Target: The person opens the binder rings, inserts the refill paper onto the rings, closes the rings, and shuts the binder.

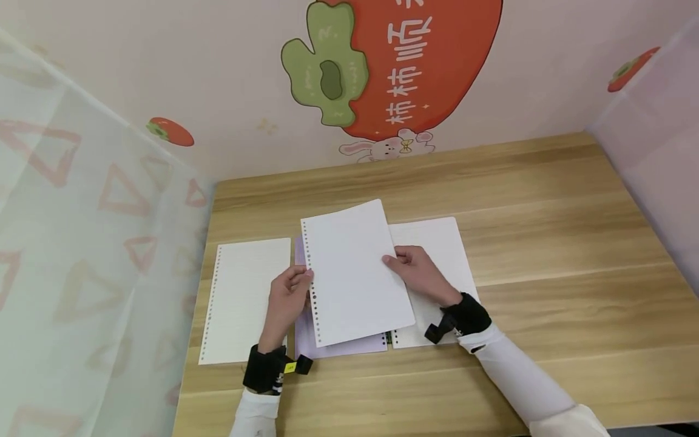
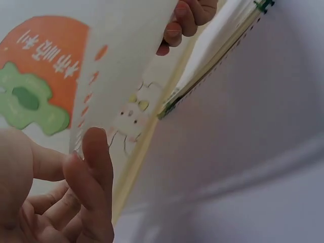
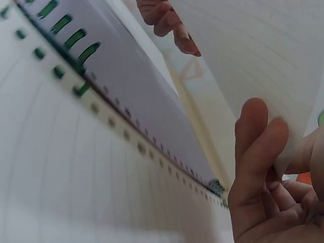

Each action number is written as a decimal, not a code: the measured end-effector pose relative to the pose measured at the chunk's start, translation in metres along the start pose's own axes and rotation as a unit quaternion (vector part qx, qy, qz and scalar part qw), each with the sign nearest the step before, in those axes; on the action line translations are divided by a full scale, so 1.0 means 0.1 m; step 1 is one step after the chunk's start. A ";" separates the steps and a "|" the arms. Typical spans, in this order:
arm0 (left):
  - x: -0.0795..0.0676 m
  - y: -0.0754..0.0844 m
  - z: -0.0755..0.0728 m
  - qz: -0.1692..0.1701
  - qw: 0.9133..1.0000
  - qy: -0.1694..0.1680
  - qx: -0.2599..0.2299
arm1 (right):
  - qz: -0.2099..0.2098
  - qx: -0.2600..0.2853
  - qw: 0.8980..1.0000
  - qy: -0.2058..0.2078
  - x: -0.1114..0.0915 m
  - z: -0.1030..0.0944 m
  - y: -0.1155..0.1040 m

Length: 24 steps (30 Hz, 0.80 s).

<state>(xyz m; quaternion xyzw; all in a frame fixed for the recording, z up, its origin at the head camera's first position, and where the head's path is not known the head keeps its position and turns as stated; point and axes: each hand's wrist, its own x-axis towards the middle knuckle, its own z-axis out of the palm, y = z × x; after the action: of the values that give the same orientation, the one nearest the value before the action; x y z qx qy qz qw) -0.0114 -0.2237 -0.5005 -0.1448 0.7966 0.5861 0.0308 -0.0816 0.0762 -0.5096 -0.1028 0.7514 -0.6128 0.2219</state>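
Above an open ring binder, both hands hold a white sheet of loose-leaf paper point(image 1: 352, 279) with a row of holes along its left edge. My left hand point(image 1: 286, 300) pinches that punched edge between thumb and fingers. On the opposite edge, my right hand point(image 1: 423, 276) grips the paper the same way. The binder's purple cover point(image 1: 352, 348) shows below the sheet, and lined pages point(image 1: 431, 240) lie on its right side. Green binder rings point(image 3: 62, 24) appear in the right wrist view, some standing apart from the punched holes. Whether more than one sheet is held, I cannot tell.
Left of the binder, more punched white paper point(image 1: 248, 303) lies flat on the wooden table point(image 1: 557, 261). A wall with a persimmon picture point(image 1: 415, 67) rises behind the table. Pale curtains point(image 1: 82, 243) hang at the left side.
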 end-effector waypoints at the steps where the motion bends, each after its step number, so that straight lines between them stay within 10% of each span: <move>1: 0.01 0.01 0.06 0.006 1.000 -0.005 0.001 | 0.001 -0.004 1.000 0.002 -0.04 -0.05 0.02; 24: 0.05 0.03 0.81 0.104 0.988 -0.112 0.004 | 0.076 0.029 0.996 0.036 -0.58 -0.82 0.30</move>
<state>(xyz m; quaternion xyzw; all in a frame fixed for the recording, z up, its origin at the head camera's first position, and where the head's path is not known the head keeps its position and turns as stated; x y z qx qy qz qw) -0.0273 -0.1471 -0.5240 0.0053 0.8009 0.5958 0.0596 -0.0643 0.1793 -0.5143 -0.0162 0.7465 -0.6190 0.2435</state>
